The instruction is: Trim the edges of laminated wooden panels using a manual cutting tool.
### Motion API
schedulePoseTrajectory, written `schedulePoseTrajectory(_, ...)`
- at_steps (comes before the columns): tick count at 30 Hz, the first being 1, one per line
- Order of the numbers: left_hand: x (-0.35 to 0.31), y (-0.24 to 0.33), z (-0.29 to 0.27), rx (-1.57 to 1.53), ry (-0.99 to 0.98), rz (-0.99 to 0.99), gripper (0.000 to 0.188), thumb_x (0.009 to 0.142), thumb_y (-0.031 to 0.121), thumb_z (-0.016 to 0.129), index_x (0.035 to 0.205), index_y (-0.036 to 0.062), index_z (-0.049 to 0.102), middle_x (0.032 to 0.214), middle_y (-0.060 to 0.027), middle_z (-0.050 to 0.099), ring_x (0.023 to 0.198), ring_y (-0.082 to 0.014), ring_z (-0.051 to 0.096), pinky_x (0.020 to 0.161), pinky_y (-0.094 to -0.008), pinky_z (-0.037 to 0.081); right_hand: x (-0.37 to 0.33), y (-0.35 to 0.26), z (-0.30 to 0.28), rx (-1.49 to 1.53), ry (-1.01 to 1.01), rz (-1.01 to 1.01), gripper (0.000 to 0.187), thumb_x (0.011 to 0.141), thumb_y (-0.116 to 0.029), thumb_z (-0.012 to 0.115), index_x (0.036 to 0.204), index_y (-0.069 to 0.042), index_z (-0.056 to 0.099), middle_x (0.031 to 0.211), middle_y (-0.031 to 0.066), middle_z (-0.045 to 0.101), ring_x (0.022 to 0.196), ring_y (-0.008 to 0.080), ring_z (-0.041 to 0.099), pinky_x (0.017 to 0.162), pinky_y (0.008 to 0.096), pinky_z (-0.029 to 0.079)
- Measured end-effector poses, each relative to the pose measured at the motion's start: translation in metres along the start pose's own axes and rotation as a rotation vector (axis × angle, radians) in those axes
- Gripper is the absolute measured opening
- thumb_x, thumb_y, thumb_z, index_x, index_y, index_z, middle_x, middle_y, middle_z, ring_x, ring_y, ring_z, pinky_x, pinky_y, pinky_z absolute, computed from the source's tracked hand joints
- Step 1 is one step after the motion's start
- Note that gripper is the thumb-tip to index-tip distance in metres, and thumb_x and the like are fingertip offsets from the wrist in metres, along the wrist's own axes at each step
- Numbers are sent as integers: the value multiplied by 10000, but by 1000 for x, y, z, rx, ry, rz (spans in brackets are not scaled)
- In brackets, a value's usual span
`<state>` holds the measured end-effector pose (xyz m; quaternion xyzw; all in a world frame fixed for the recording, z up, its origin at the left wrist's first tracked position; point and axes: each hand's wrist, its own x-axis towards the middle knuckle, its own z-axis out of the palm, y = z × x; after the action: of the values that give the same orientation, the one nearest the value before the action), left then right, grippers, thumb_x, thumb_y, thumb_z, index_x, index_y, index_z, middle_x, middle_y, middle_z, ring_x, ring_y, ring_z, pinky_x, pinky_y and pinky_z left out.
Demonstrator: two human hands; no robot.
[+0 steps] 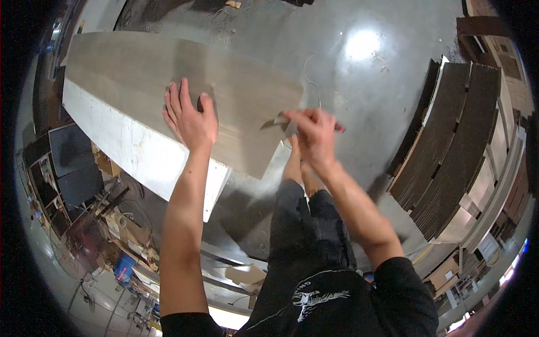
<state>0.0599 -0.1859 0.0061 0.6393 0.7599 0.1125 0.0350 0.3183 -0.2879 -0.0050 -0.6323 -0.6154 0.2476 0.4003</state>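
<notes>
Two hands on grey plank.

Two bare hands are in view, both belonging to the person wearing the camera. The left hand lies flat, fingers spread, on one large grey sheet of thin board. That sheet rests on one white bench, whose edge runs just below the left hand. The right hand is closed around one small tool at the sheet's near corner; its exact kind cannot be made out. Well to the right of the right hand stand two stacks of dark panels, side by side on one shiny grey floor. Two legs in dark shorts show below the hands.
</notes>
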Motion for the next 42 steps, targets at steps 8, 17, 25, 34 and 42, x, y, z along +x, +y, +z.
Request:
schedulePoseTrajectory(8,-5,8,8,-6,34,21,605,1000,414,519,1559,194,444,1661,-98,329,1567,-292,211,1282,-503,89,-202,-71,32,29,-581,-118,459,796,-41,623,1203,-226,726,976,41,675,886,270,674,790,470,505)
schedulePoseTrajectory(17,-2,2,3,-12,45,29,601,996,397,534,1553,185,456,1652,-114,338,1562,-293,220,1282,-504,95,-8,-1,-2,-87,124,12,455,725,-17,717,1151,-164,774,962,94,695,891,300,641,806,423,464)
schedulePoseTrajectory(25,0,3,1,-16,56,30,596,1000,397,539,1550,180,460,1646,-113,351,1560,-294,225,1283,-491,105,-106,-40,32,-184,-225,-67,492,788,-11,616,1164,-282,782,993,50,664,1136,305,594,961,645,373)
schedulePoseTrajectory(34,-4,3,-11,-17,28,38,607,1015,393,525,1564,151,432,1659,-125,327,1563,-310,206,1281,-504,79,-175,-46,-35,186,-486,222,487,837,31,655,1294,-137,675,1075,154,688,915,318,680,754,387,535)
schedulePoseTrajectory(42,-8,7,-17,74,-99,47,635,1048,398,450,1619,154,317,1710,-147,186,1586,-344,99,1274,-544,43,-143,-22,-151,504,-155,823,345,996,-124,664,1329,-46,621,993,63,701,744,136,640,672,287,521)
